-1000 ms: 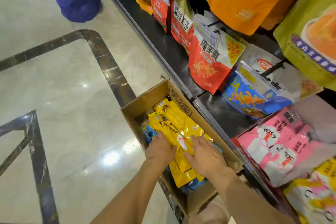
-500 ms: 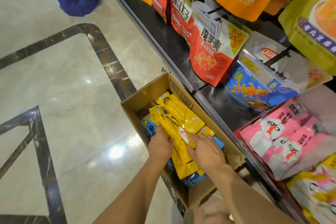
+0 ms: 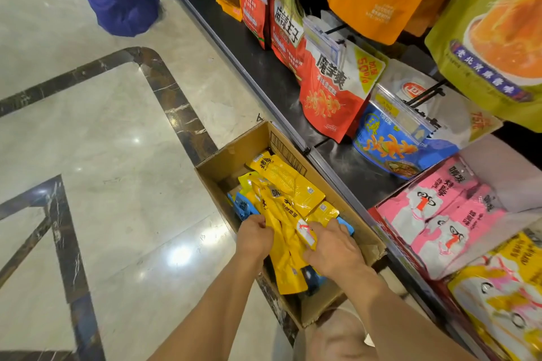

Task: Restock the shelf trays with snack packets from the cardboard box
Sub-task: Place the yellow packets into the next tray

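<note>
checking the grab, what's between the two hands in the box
In the head view, a bunch of yellow snack packets lies between the left hand and the right hand, inside the cardboard box.

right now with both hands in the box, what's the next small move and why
Probably lift the yellow packets up out of the cardboard box: the left hand and right hand grip the bunch from both sides.

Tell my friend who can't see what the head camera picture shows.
A person's left hand and right hand hold yellow snack packets in a cardboard box on the marble floor. Beside it, a shelf tray holds pink packets.
</note>
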`<state>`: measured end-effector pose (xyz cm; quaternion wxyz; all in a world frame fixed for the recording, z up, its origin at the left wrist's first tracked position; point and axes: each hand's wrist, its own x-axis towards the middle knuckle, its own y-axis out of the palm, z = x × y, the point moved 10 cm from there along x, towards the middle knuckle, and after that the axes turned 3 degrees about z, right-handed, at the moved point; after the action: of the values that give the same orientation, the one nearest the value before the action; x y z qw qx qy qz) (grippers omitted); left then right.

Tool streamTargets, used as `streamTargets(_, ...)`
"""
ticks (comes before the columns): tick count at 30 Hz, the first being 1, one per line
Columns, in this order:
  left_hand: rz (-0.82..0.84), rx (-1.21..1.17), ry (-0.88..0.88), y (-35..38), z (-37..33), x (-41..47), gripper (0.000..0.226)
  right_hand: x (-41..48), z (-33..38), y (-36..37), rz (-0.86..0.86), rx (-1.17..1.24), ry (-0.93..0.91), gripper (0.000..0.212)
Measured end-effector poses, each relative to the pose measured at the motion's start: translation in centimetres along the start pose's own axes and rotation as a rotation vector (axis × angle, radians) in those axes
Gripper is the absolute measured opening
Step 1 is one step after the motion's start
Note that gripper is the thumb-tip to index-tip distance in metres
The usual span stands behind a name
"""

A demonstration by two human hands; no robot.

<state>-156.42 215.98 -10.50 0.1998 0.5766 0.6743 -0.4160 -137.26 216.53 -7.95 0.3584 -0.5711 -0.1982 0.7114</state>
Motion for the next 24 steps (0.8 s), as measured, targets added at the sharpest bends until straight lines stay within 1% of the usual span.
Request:
streamTargets(1, 0.001, -0.027, -0.003, -0.2, -0.2, -0.7, 0.020, -0.2, 0.0, -0.2, -0.017, -0.003, 0.009, 0.059)
streamTargets(2, 0.002, -0.046, -0.003, -0.3, -0.2, -1.1, 0.021, -0.4, 0.1, -0.4, -0.037, -0.005, 0.015, 0.054)
streamTargets(5, 0.005, -0.108, 0.006, -0.7, -0.3, -2.3, 0.034, -0.9, 0.7, -0.9, -0.102, 0.037, 0.010, 0.037)
streamTargets(7, 0.000, -0.135, 0.021, -1.1, -0.8, -3.3, 0.030, -1.4, 1.3, -1.5, -0.138, 0.062, -0.010, 0.028)
streamTargets(9, -0.009, -0.149, 0.052, -1.8, -1.5, -4.2, 0.022, -2.0, 1.8, -2.3, -0.161, 0.104, -0.025, 0.027)
streamTargets(13, -0.043, -0.161, 0.138, -3.8, -3.6, -6.3, 0.019, -3.5, 2.7, -4.7, -0.235, 0.192, -0.087, 0.028)
streamTargets(17, -0.034, -0.213, 0.221, -5.4, -6.1, -8.8, 0.016, -5.8, 3.5, -8.1, -0.336, 0.264, -0.121, 0.035)
streamTargets(19, -0.026, -0.250, 0.263, -6.1, -7.4, -10.2, 0.016, -7.3, 4.0, -9.8, -0.377, 0.307, -0.134, 0.031)
streamTargets(21, 0.011, -0.288, 0.310, -6.6, -8.8, -11.8, 0.025, -8.8, 4.3, -11.7, -0.423, 0.370, -0.152, 0.025)
streamTargets(24, 0.051, -0.289, 0.403, -7.3, -11.0, -14.6, 0.048, -11.6, 4.9, -14.4, -0.497, 0.442, -0.177, 0.024)
